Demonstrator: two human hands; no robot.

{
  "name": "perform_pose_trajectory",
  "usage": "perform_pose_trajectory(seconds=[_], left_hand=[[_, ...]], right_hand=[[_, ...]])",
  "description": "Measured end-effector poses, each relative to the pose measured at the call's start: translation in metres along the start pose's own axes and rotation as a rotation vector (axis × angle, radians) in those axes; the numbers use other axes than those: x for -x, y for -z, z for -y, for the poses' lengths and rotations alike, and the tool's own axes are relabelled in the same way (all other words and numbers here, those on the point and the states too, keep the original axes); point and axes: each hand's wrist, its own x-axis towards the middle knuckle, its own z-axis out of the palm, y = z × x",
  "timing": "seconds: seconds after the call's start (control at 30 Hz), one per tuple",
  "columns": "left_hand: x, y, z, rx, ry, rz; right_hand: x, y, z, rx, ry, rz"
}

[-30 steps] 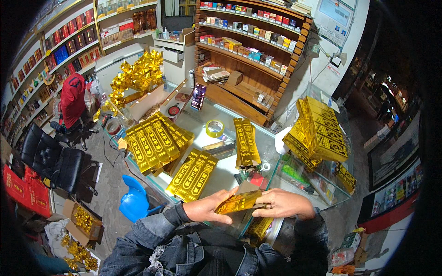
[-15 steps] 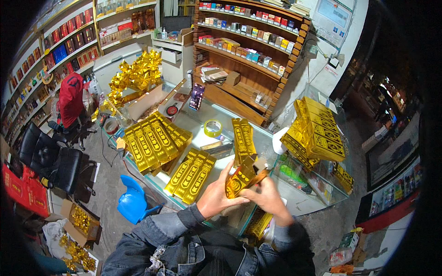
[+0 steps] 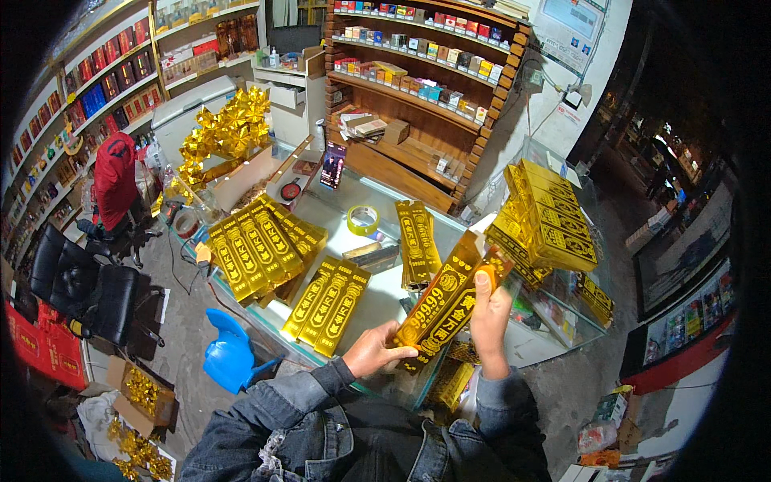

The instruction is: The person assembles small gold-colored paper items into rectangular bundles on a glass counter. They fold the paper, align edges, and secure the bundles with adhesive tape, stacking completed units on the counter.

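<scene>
From where I sit, I have both hands on one long gold box, held up over the near edge of the glass surface. My left hand is curled round the near end, its thumb laid on the printed face and its fingers tucked along the side and underneath. My right hand grips the right side higher up, thumb pressed flat near the far end; its fingers are behind the box, so I can't tell how tightly they close.

The relation that counts is the box's long axis: it slants from the left hand at the lower left, up and away toward the upper right. The right hand is the one closer to the far end, where a pale flap sticks up; that end looks open, though the angle is poor and I wouldn't swear to it.

A row of three gold boxes lies to the left, nearer the left hand. A small stack sits just beyond the held box, with a tape roll to its left. The big gold pile lies off to the right, nearer the right hand
</scene>
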Motion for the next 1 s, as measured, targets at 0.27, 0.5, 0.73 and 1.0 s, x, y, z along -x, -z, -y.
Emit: perform_pose_trajectory(seconds=[0.27, 0.5, 0.73, 1.0], left_hand=[[-0.025, -0.006, 0.001, -0.161, -0.254, -0.245], [-0.023, -0.007, 0.007, -0.175, -0.258, -0.169], [-0.009, 0.001, -0.018, -0.316, -0.657, -0.433], [-0.004, 0.011, -0.032, -0.46, -0.575, -0.35]], right_hand=[[0.04, -0.01, 0.029, 0.161, 0.027, 0.46], [0.02, 0.009, 0.036, 0.473, 0.475, 0.516], [0.022, 0.012, 0.045, 0.524, 0.564, 0.578], [0.035, 0.008, 0.03, 0.4, 0.56, 0.428]])
